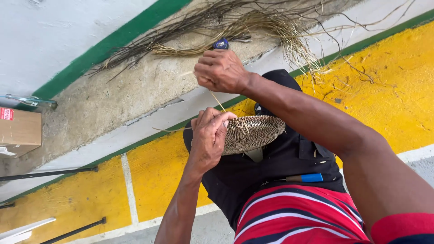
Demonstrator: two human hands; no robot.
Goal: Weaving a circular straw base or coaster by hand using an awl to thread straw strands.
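Woven brown disc (251, 132) resting on the lap, pinched at its near edge in the left hand's (208, 138) closed grip, right hand (221, 71) above it fisted tight around a thin pale strand (218, 101) drawn taut.

The left hand (209, 135) covered the near edge of the woven disc (253, 132). The right hand (220, 71) hid most of a small blue object (221, 44), too little showing to tell its kind. The box (18, 131) was cut off by the left edge. The strand (217, 101) vanished inside both fists.
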